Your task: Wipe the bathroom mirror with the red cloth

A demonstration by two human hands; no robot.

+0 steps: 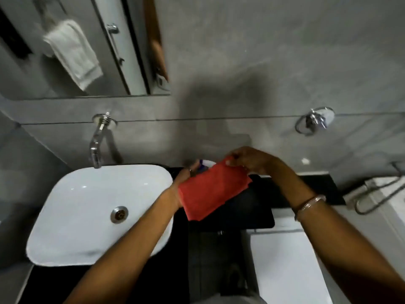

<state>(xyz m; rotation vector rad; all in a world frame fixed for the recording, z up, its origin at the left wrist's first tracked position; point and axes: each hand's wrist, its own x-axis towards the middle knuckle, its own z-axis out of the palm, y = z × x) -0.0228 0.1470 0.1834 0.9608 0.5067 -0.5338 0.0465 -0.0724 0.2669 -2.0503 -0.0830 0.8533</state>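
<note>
The red cloth (211, 190) is folded flat and held between both hands above the black counter (324, 187), just right of the basin. My left hand (184, 178) grips its left edge from underneath. My right hand (252, 161) pinches its top right corner. The mirror (65, 51) hangs on the grey wall at the upper left, well above the hands, and reflects a white towel and a door handle.
A white basin (87, 216) with a chrome drain sits at left under a wall tap (97, 141). A chrome ring holder (315, 122) is on the wall at right. A white and blue object (206, 164) peeks out behind the cloth. A white toilet lid (285, 260) lies below.
</note>
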